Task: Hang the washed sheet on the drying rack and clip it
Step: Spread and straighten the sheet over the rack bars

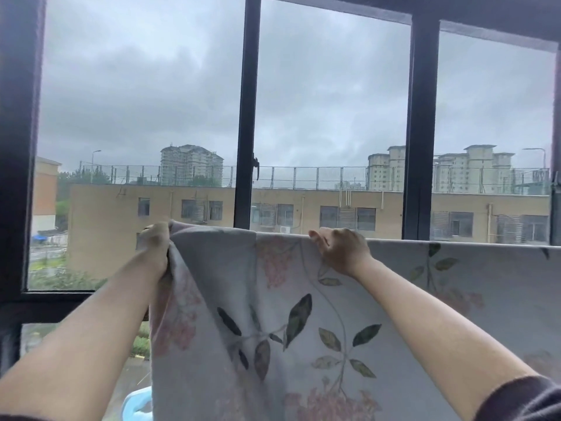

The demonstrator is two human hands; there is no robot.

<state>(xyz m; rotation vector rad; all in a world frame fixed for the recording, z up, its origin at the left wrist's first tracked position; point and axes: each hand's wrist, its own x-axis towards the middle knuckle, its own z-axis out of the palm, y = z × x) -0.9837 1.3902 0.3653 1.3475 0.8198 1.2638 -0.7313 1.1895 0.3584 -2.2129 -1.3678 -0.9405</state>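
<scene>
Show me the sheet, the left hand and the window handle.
sheet (273,284), head view, printed cloth between the arms.
left hand (156,247), head view, back of the hand.
window handle (256,170), head view, its dark lever.

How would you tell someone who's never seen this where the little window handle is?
Start with the big dark-framed window behind the floral sheet. Take the thinner upright bar left of centre; the handle sits on its right side, level with the rooftop fence outside. It is a short dark lever hanging down, while the thicker upright to its right is bare.
</scene>
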